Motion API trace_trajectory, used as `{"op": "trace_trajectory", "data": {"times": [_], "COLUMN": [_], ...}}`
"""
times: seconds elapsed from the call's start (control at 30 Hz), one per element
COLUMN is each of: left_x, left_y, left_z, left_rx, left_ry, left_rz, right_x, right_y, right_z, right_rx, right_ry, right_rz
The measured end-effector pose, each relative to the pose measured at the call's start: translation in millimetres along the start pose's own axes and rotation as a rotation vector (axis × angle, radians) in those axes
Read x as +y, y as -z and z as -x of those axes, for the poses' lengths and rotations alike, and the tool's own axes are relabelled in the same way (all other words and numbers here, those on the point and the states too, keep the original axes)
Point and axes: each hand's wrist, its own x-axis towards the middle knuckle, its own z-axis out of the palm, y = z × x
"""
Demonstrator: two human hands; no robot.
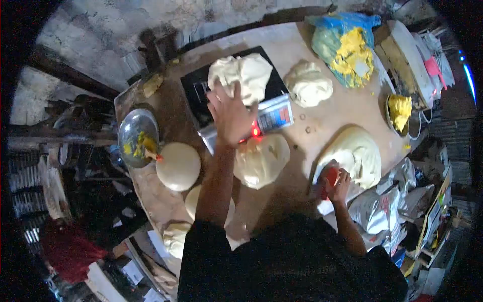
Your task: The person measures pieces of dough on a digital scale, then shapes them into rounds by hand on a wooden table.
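My left hand (232, 121) reaches over the digital scale (193, 93), fingers spread, its tips at a lump of dough (246, 75) on the black platform. Red digits glow on the scale's front, partly behind the hand. My right hand (338, 189) is closed on the red handle of a dough scraper (329, 177), beside the large folded mass of dough (359, 156); its blade is mostly hidden. Just below the scale sits a smooth dough ball (261, 163). Another dough piece (309, 85) rests right of the scale.
Round dough balls (178, 167) lie at the table's left, one partly behind my left forearm. A metal bowl (138, 138) holds yellow fat and a brush. An open blue bag (347, 48) of yellow fat and a smaller bowl (401, 113) stand right. Sacks (375, 211) crowd the right edge.
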Motion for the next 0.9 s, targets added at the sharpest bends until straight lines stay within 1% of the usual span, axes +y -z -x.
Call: {"op": "trace_trajectory", "data": {"times": [0.03, 0.07, 0.13, 0.17, 0.2, 0.23, 0.27, 0.3, 0.37, 0.4, 0.43, 0.47, 0.5, 0.53, 0.57, 0.6, 0.63, 0.67, 0.7, 0.73, 0.77, 0.8, 0.83, 0.87, 0.9], "left_x": [2, 0, -13, -26, -36, -44, -51, -57, -66, -71, -78, -85, -94, -99, -100, -94, -82, -73, -68, -63, -58, -53, -37, -25, -40], "left_y": [6, 7, -5, -14, -19, -30, -41, -50, -60, -59, -56, -53, -61, -69, -78, -81, -79, -81, -90, -93, -96, -98, -75, -62, -78], "left_z": [9, 16, 24, 26, 30, 28, 26, 26, 22, 19, 18, 17, 18, 18, 17, 17, 10, 8, 6, -1, -7, -13, -17, -15, -12], "left_rx": [0.055, 0.108, 0.214, 0.217, 0.214, 0.278, 0.342, 0.339, 0.349, 0.353, 0.256, 0.157, 0.139, 0.136, 0.077, 0.018, -0.151, -0.168, -0.243, -0.234, -0.224, -0.213, -0.328, -0.451, -0.453], "left_ry": [-0.057, -0.118, -0.044, 0.053, 0.179, 0.259, 0.337, 0.329, 0.375, 0.359, 0.335, 0.305, 0.178, 0.149, -0.014, -0.182, -0.074, -0.127, -0.165, -0.182, -0.199, -0.215, -0.132, -0.049, -0.067], "left_rz": [0.12, 0.238, 0.466, 0.595, 0.752, 0.874, 0.992, 0.991, 1.015, 1.015, 0.987, 0.955, 0.824, 0.823, 0.482, 0.144, 0.205, 0.213, -0.076, -0.191, -0.308, -0.423, -0.389, -0.357, -0.369], "right_x": [-24, -50, -108, -151, -190, -244, -277, -316, -386, -400, -408, -410, -412, -409, -398, -374, -349, -324, -287, -264, -246, -200, -182, -154, -125], "right_y": [8, 11, 14, 14, 9, 13, -6, -15, -16, -36, -68, -68, -69, -51, -33, -27, -31, -34, -33, -14, 28, 8, 35, 52, 63], "right_z": [-21, -46, -104, -134, -160, -183, -202, -223, -225, -231, -242, -256, -270, -285, -300, -313, -318, -320, -312, -292, -261, -262, -239, -224, -216], "right_rx": [0.111, 0.127, 0.055, 0.163, 0.108, 0.082, 0.085, 0.047, 0.017, 0.032, 0.185, 0.273, 0.356, 0.039, -0.272, -0.258, -0.277, -0.261, -0.438, -0.242, -0.062, -0.143, 0.122, 0.166, 0.265], "right_ry": [0.075, 0.079, 0.093, 0.31, 0.403, 0.548, 0.664, 0.863, 0.756, 0.752, 0.695, 0.653, 0.607, 0.606, 0.588, 0.445, 0.241, 0.037, -0.159, -0.296, -0.459, 0.03, -0.117, -0.096, -0.169], "right_rz": [0.009, 0.021, -0.319, -0.372, -0.356, -0.455, -0.359, -0.321, 0.019, 0.015, 0.117, 0.165, 0.212, 0.016, -0.181, -0.555, -1.047, -1.538, -1.977, -2.208, -2.364, -2.579, -2.516, -2.503, -2.594]}}
